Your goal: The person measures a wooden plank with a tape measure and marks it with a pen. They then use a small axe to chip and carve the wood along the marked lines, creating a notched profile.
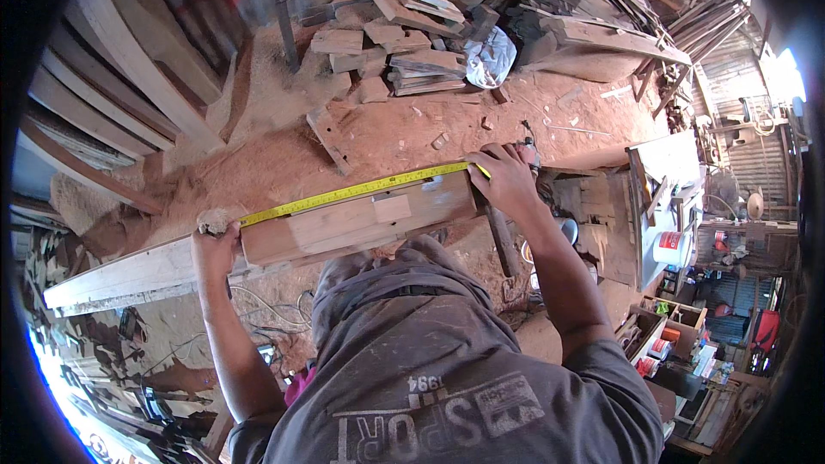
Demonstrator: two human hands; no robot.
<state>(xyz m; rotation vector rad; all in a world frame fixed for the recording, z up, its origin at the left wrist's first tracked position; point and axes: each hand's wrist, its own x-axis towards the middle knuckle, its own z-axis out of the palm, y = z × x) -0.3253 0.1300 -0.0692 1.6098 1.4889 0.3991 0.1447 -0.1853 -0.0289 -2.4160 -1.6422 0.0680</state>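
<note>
A yellow tape measure blade (361,190) is stretched along the far edge of a wooden board (335,230) in front of me. My left hand (216,245) is closed at the blade's left end, beside the board's left end. A rounded greyish-brown shape shows at its fingers; I cannot make out what it is. My right hand (505,179) grips the tape's other end at the board's right corner, with the blade bending under its thumb. On top of the board lies a small pale wood piece (392,208).
A long pale beam (129,275) extends to the left. Curved planks (142,60) lean at the far left. Wood offcuts (421,60) and a white plastic bag (491,58) lie on the sawdust-covered ground ahead. A white bucket (672,247) stands on a bench at the right.
</note>
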